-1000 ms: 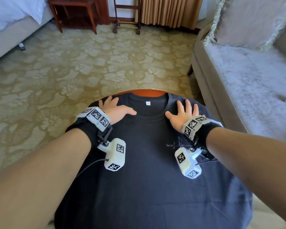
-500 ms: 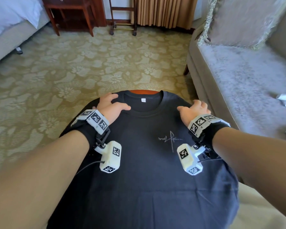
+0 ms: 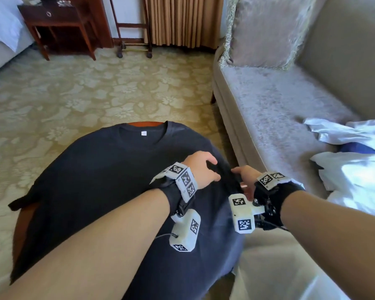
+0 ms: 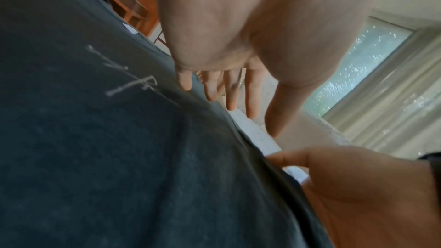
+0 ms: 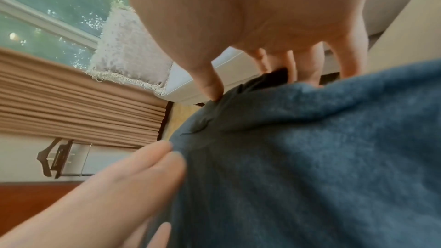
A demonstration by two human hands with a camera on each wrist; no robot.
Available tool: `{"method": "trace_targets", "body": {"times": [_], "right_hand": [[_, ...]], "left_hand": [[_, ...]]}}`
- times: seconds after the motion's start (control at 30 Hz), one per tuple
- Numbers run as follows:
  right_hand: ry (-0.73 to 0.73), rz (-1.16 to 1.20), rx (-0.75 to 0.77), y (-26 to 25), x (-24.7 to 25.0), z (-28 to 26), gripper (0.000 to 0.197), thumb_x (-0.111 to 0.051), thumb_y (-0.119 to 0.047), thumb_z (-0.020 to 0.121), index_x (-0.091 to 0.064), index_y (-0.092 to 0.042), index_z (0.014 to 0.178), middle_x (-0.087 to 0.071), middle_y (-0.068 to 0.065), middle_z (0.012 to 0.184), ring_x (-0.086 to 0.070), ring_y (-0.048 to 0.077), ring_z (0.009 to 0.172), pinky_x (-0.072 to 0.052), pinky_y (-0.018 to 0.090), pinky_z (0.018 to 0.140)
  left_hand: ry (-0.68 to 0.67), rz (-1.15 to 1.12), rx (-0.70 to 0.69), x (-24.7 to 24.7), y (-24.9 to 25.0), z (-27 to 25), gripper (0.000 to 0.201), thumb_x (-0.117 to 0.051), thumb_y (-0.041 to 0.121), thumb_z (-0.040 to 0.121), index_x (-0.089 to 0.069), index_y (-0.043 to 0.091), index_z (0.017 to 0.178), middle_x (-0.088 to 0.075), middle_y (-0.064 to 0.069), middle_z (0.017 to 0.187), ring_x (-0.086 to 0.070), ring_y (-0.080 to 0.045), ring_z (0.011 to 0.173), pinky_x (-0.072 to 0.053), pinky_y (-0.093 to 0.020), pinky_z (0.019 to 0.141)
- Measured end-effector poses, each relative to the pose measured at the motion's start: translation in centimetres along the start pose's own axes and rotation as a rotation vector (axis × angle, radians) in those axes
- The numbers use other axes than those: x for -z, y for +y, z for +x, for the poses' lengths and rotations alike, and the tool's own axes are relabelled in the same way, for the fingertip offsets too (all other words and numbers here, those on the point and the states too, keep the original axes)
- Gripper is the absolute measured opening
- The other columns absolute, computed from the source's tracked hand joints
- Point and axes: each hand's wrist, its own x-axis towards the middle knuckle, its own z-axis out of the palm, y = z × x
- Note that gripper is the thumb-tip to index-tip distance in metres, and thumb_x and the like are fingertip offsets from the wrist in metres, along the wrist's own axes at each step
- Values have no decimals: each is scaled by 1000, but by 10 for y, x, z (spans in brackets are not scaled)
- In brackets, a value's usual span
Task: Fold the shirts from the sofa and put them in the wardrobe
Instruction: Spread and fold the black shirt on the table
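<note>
A dark navy T-shirt (image 3: 108, 180) lies spread face up over a small round wooden table (image 3: 24, 224), collar pointing away from me. Both hands are at its right edge, near the sleeve. My left hand (image 3: 214, 169) reaches across the shirt with straight fingers (image 4: 226, 91) touching the fabric at the edge. My right hand (image 3: 238, 172) pinches a fold of the shirt's right side, thumb (image 5: 212, 90) on top and fingers behind the cloth. A pale scribbled print on the chest (image 4: 128, 80) shows in the left wrist view. White crumpled shirts (image 3: 355, 161) lie on the sofa seat.
The beige sofa (image 3: 268, 105) stands close on the right with a fringed cushion (image 3: 266, 31) at its far end. Patterned carpet (image 3: 95, 87) spreads ahead and left. A dark wooden side table (image 3: 59, 24), a wheeled rack (image 3: 132, 42), curtains and a bed corner line the back.
Both hands left the shoulders beside the collar and moved to the shirt's right edge; the left arm now crosses over the shirt. My view swung right, bringing the white shirts into sight.
</note>
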Motion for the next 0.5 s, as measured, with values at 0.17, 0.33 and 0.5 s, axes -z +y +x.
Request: {"method": "trace_targets", "body": {"times": [0.17,0.33,0.5], "right_hand": [[-49,267,-39,8,6,10,30,-57,-19,91,-59,-1,115,-59,14,80,-56,26,65,-47,30,67],[-94,433,-20,9,20,16,28,-61,-19,83,-60,-1,106,-62,17,96,-62,32,77,-50,37,78],[-99,437,-6,1,18,20,23,-59,-24,89,-59,-7,104,-62,16,86,-59,29,69,-50,33,63]], "left_hand": [[-61,325,48,-20,9,1,69,-83,35,69,-52,37,131,-24,9,156,-18,-19,145,-27,-44,113],[-38,238,81,-18,10,11,60,-87,33,64,-61,35,117,-36,10,140,-28,-20,133,-35,-37,102],[32,-15,175,-15,12,23,31,-78,33,73,-66,36,101,-43,7,132,-30,-24,130,-34,-37,104]]}}
